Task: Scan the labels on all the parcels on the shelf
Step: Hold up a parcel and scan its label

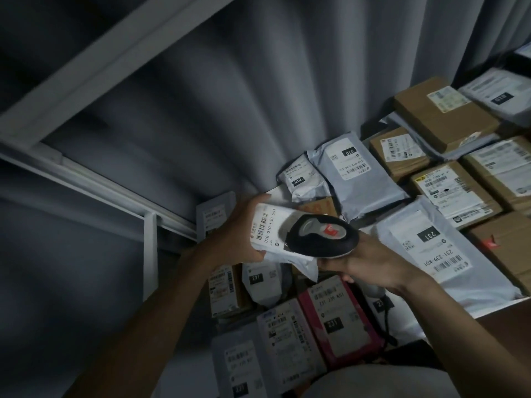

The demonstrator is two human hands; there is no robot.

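Shelf frame [86, 179]: white metal bars on the left, in front of a grey curtain [230, 96].
Left hand [232, 234]: it grasps a small white parcel, with the thumb on the near edge and the fingers curled behind it.
Small white parcel [273, 234]: held up in the air in the middle, above the lower shelf. Its label with the bar code faces up.
Scanner [321, 237]: black and grey with a red mark. Its head lies over the right part of the small white parcel.
Right hand [370, 262]: it grips the scanner handle from below, fingers wrapped round it.
Lower parcels [287, 334]: white bags and a pink box [342, 320] lie under the hands.
Right shelf parcels [448, 193]: brown boxes and grey bags lie close together, labels up. A big white bag [436, 248] marked 231 lies just right of the right hand.
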